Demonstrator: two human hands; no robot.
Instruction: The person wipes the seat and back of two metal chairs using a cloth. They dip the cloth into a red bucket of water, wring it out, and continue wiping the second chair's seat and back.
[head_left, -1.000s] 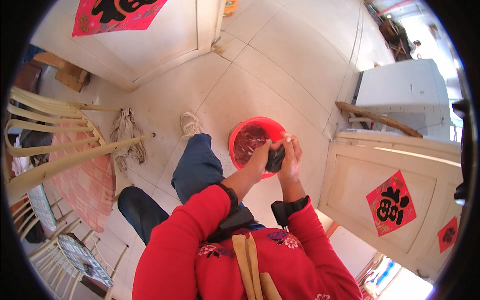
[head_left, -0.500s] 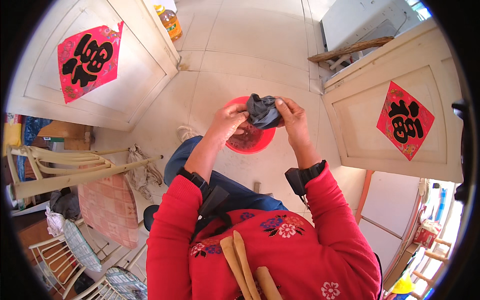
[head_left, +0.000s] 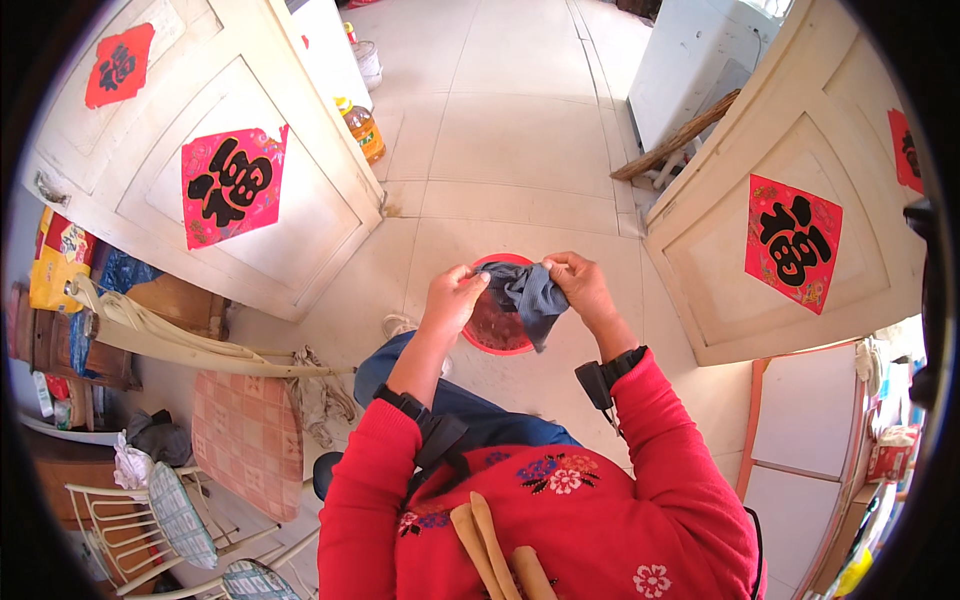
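A dark grey-blue sock (head_left: 524,292), wet-looking and ribbed, stretches between my two hands. My left hand (head_left: 453,299) pinches one end, thumb against fingers. At the other end, my right hand (head_left: 583,287) grips it, and a loose part droops below. Under it on the floor stands a red basin (head_left: 505,350) holding sudsy water. The sock hides much of the basin's right side.
White door leaves (head_left: 290,230) with red paper diamonds stand on both sides. An oil bottle (head_left: 362,130) is by the left door, a wooden stick (head_left: 680,138) by the right. Chairs (head_left: 248,440) crowd the left; a white appliance (head_left: 690,75) is beyond.
The sock, bunched up before, is now spread out between my hands with a part hanging down. The view has tilted up, showing more of the doors and far floor.
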